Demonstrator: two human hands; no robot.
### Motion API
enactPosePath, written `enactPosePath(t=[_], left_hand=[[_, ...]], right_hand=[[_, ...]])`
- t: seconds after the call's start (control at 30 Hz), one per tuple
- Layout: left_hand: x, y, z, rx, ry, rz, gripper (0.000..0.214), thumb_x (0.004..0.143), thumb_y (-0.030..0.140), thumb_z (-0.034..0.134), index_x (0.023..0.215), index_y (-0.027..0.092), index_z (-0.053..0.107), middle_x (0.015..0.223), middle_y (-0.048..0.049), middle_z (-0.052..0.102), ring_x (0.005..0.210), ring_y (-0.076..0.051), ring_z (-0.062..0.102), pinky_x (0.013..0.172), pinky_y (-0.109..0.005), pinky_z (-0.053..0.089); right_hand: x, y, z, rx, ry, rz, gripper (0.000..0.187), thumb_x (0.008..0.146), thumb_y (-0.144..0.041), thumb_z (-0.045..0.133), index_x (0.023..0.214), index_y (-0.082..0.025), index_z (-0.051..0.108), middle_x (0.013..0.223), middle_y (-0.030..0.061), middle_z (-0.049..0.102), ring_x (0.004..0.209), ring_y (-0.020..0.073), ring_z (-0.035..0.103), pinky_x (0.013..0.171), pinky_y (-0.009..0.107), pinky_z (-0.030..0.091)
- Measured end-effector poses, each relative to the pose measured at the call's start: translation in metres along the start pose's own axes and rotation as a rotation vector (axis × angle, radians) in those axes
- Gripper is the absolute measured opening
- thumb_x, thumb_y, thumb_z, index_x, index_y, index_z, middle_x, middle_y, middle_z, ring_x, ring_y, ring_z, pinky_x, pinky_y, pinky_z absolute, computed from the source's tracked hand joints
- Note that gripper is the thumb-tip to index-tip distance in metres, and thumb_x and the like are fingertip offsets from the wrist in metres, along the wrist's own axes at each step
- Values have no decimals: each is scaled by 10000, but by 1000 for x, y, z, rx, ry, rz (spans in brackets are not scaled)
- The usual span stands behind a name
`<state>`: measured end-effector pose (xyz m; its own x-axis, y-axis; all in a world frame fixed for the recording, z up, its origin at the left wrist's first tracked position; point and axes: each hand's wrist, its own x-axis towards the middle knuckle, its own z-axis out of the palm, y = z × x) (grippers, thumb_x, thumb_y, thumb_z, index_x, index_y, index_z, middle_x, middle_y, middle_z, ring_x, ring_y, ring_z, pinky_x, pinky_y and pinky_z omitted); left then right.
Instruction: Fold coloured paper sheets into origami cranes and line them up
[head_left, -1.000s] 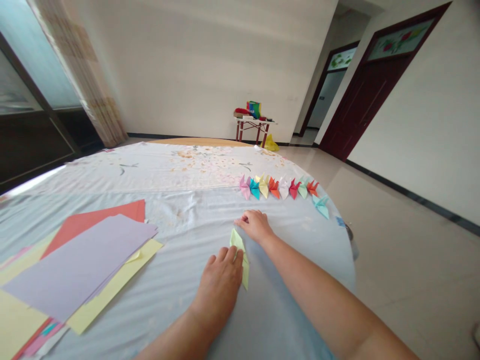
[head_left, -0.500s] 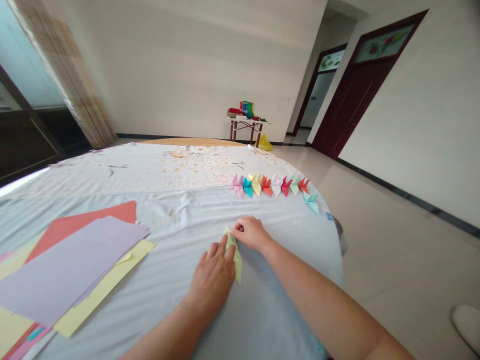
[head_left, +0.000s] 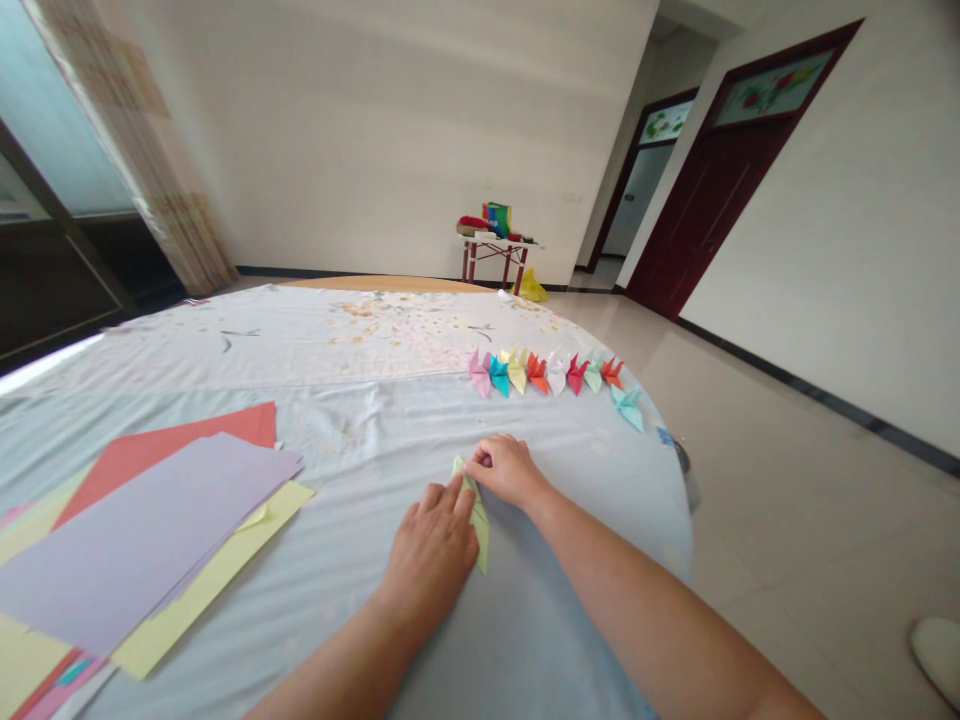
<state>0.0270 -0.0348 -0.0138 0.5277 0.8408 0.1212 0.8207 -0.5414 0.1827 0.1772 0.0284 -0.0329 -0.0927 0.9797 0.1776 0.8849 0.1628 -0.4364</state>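
in the head view, a yellow bag [head_left: 533,286] sits on the far floor [head_left: 757,470], its contents hidden. my left hand [head_left: 435,535] lies palm down, fingers spread a little, on the pale green folded paper [head_left: 481,525] at the middle of the surface [head_left: 337,600]. my right hand [head_left: 506,470] curls at the paper's far end, thumb and forefinger together; i cannot tell whether they grip it.

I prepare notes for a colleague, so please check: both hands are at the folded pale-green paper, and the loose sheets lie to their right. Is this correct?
No: the loose sheets lie to the left, as the head view shows. The left hand and right hand are indeed at the folded pale-green paper.
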Motion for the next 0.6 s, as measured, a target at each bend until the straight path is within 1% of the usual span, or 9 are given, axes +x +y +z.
enactPosePath(t=[0.4, 0.6], left_hand=[[2, 0, -3, -19, -50, -14, 335, 780, 174, 389, 1091, 212, 507, 1293, -12, 483, 1050, -198, 442, 868, -332, 404], [1, 1, -2, -8, -38, -12, 336, 787, 179, 382, 1097, 206, 509, 1292, -19, 486, 1044, -205, 448, 861, -341, 409]], right_hand=[[1, -1, -1, -3, -9, 8, 188, 733, -380, 584, 674, -206, 622, 716, -13, 641, 733, 135, 530, 658, 242, 303], [2, 0, 0, 14, 5, 2, 194, 725, -382, 586, 676, -200, 631, 724, -1, 644, 733, 135, 531, 653, 236, 308]])
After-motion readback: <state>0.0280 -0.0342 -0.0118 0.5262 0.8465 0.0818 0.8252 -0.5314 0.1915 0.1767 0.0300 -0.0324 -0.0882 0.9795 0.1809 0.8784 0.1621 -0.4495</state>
